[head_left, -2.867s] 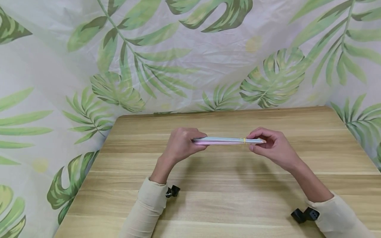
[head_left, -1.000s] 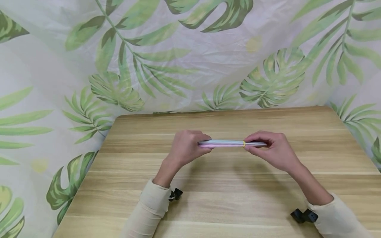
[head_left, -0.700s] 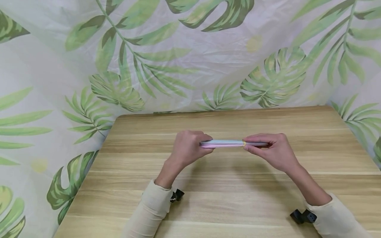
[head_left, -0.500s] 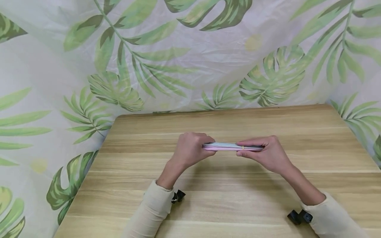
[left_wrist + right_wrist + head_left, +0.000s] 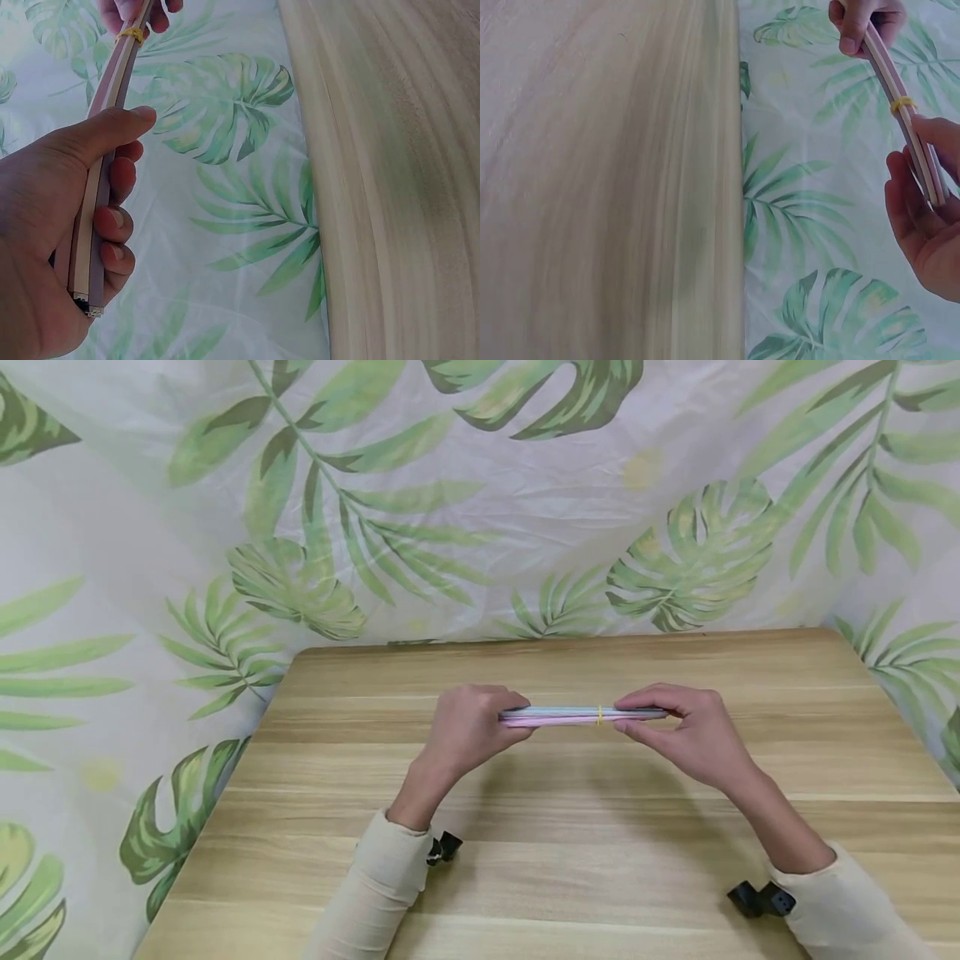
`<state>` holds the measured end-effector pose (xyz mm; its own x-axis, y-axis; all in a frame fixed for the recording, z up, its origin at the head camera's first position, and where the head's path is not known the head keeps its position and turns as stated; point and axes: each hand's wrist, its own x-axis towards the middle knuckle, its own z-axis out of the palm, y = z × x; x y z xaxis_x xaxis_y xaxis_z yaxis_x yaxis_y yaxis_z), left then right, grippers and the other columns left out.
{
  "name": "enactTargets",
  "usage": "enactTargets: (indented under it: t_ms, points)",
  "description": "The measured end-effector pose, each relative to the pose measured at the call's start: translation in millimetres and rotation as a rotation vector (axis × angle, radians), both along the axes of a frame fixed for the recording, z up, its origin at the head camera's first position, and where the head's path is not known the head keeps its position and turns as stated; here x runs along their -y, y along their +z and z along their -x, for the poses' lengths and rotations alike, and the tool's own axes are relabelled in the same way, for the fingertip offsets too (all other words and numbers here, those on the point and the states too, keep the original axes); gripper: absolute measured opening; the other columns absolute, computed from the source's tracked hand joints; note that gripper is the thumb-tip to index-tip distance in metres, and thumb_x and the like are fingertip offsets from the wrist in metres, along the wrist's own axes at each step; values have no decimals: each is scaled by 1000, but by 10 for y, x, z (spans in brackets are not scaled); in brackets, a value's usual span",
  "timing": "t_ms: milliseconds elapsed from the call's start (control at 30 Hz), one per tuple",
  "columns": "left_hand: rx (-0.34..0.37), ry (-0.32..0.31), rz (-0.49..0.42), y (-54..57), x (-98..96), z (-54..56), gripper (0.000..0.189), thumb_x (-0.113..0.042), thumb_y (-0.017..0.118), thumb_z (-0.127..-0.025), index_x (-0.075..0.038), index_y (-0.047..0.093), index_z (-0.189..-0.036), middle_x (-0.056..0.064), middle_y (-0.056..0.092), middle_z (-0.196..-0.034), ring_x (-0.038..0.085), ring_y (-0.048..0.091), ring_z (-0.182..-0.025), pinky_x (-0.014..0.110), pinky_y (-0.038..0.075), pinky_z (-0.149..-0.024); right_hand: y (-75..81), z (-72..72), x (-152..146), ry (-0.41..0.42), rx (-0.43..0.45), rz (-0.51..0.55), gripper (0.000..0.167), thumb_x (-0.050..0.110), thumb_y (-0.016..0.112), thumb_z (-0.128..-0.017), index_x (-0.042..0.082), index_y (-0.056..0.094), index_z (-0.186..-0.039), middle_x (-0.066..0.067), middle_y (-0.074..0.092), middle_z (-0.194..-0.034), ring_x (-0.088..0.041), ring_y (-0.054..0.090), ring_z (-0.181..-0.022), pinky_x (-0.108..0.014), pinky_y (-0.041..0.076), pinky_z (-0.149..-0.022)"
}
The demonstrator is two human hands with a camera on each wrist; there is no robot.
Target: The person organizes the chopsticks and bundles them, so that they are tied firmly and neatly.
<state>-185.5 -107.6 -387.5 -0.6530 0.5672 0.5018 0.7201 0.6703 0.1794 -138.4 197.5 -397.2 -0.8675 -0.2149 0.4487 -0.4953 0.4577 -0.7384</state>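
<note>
A bundle of slim pastel sticks (image 5: 558, 717), pale blue, pink and mauve, is held level above the table. A yellow rubber band (image 5: 599, 715) circles the bundle right of its middle. My left hand (image 5: 465, 731) grips the left end; in the left wrist view the thumb lies along the sticks (image 5: 91, 217) and the fingers curl round them. With thumb and fingers, my right hand (image 5: 693, 731) pinches the right end, just beyond the band. In the right wrist view, the sticks' lower end (image 5: 934, 184) reaches into that hand. The exact kind of stick is unclear.
Under the hands lies a wood-grain table (image 5: 555, 860) with rounded far corners. Behind it hangs a pale cloth (image 5: 540, 510) with green leaf prints. Small black wrist cameras (image 5: 761, 900) sit by both sleeve cuffs.
The right hand slid left over the band, then drew back to the right. The band now sits farther left along the bundle, clear of the right fingertips. The left hand keeps its grip.
</note>
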Motion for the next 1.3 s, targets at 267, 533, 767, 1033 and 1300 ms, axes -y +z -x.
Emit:
enactTargets:
  t_ms: [267, 533, 767, 1033, 1300]
  points:
    - [0, 41, 27, -18, -12, -8, 15, -23, 95, -78, -20, 85, -90, -7, 80, -81, 7, 64, -57, 28, 48, -51, -29, 84, 163, 25, -31, -47, 22, 5, 91, -84, 13, 86, -104, -4, 84, -98, 1, 76, -81, -16, 58, -69]
    - [1, 39, 23, -1, -26, -18, 13, -23, 94, -79, -20, 85, -88, -7, 79, -79, 7, 65, -57, 28, 49, -52, 73, 115, 356, 45, -21, -81, 21, 12, 91, -84, 12, 87, -105, -5, 84, -94, -2, 79, -78, -19, 57, -60]
    - [14, 45, -7, 43, -9, -12, 12, -21, 93, -80, -20, 85, -88, -6, 78, -77, 7, 64, -57, 28, 49, -52, 178, 125, 299, 48, 16, -130, 28, 14, 90, -86, 12, 85, -114, -6, 84, -106, -17, 82, -88, -18, 59, -68]
    - [14, 64, 13, 45, 8, 7, 13, -23, 94, -81, -19, 85, -90, -5, 80, -80, 8, 65, -58, 28, 48, -51, 193, 131, 177, 33, -38, -201, 19, 11, 89, -88, 16, 85, -106, 1, 84, -99, -14, 80, -87, -23, 60, -69]
    - [-11, 76, 50, 24, 5, -7, 16, -25, 95, -78, -21, 85, -90, -8, 78, -76, 9, 61, -53, 28, 44, -48, 147, 131, 288, 54, -54, -218, 18, 12, 88, -88, 12, 86, -106, -3, 84, -99, -15, 81, -85, -29, 62, -68]
